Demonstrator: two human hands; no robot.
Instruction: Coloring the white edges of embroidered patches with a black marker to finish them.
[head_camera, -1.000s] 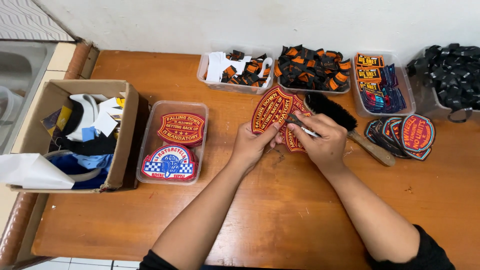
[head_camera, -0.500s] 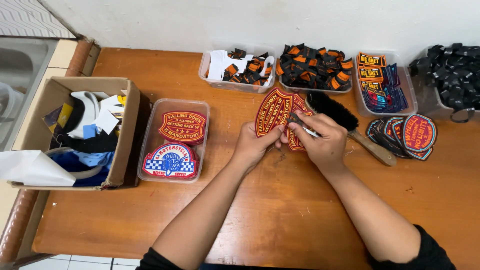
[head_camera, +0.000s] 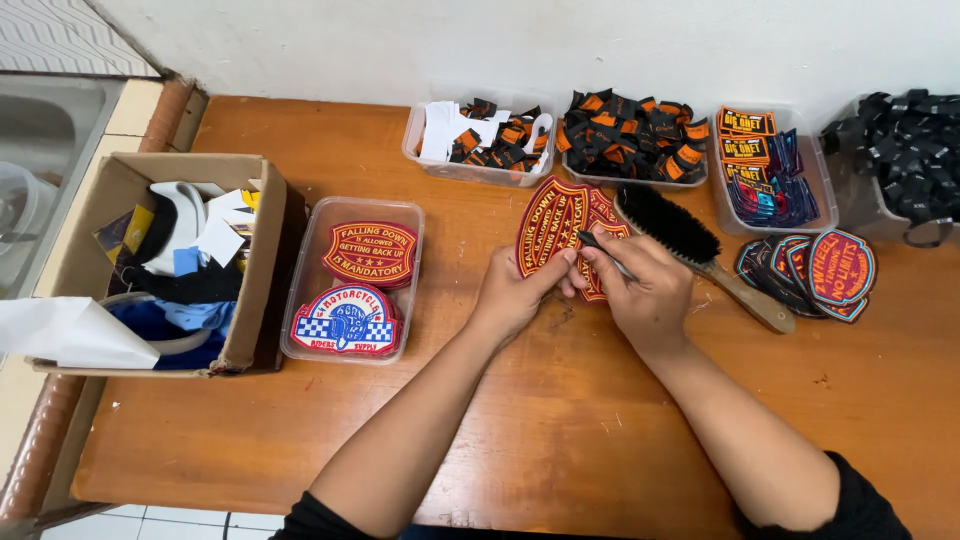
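Fingers (head_camera: 556, 268) of the left hand (head_camera: 512, 296) are pinched shut on the lower edge of a red embroidered patch (head_camera: 548, 225), which is held tilted up just above the worktop (head_camera: 560, 420), in front of the middle tray. More red patches (head_camera: 603, 222) are partly hidden behind it. The right hand (head_camera: 645, 295) is closed around a thin dark tool (head_camera: 600, 250), probably small snips or tweezers; its tip is at the patch edge, but contact cannot be confirmed.

For clean work, the patch is best kept taut between thumb and forefinger, with the tool tip worked only along the border so the stitching is not nicked. The grip should be kept close to the worked spot, so the fabric does not flex.

A wooden-handled brush (head_camera: 690, 250) lies just right of the hands. Round patches (head_camera: 820, 272) are stacked further right. A clear tub (head_camera: 300, 300) with two patches sits left, beside a cardboard box (head_camera: 255, 290).
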